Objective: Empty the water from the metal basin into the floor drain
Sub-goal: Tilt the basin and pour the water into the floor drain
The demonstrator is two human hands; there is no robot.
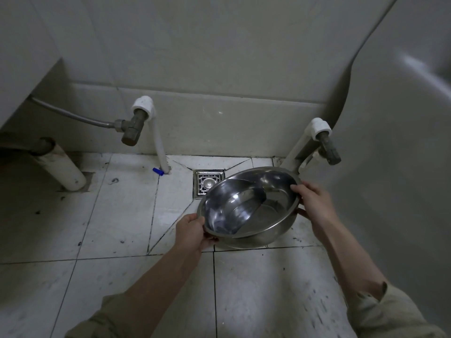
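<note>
Left hand (192, 229) and right hand (313, 200) grasp the tilted metal basin (246, 211) by its rim beside the floor drain (207, 183); water remains inside, the pour seemingly unfinished.

Your round shiny metal basin (249, 208) covers the near right corner of the square metal floor drain (207, 182). Your left hand (192, 230) fingers are hidden under its rim. Water inside: possibly shallow, hard to tell from reflections.

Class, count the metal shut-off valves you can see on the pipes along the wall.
2. One valve is left of the floor drain, joined to a flexible hose; the other valve is right, above the basin. Others may be hidden.
</note>
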